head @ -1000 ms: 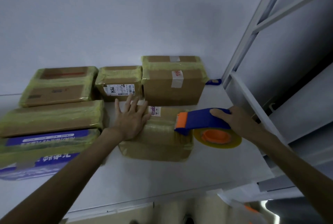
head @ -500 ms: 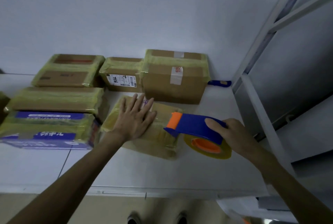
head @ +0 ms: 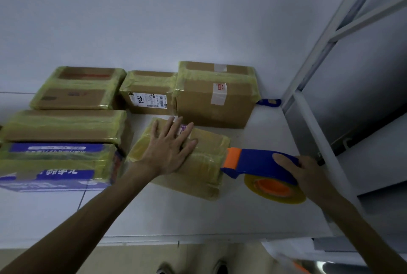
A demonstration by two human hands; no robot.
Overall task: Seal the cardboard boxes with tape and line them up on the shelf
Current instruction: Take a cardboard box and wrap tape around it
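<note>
Cardboard box [head: 207, 152], mid-shelf [head: 198, 216], in front of the sealed back row [head: 215, 106]: my left hand [head: 169, 148] lies flat on its top, fingers spread, pinning it. My right hand [head: 308, 172] grips the blue dispenser [head: 257, 161], whose orange nose meets the box's right edge. Step: taping, seemingly at a strip's end. Next, I judge: a clean cut, then sliding the box into line.

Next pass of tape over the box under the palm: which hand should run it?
Right. The right hand grips the tape dispenser, whose orange nose sits at the right edge of the front box. The left hand lies flat on that box, likely steadying it.
</note>
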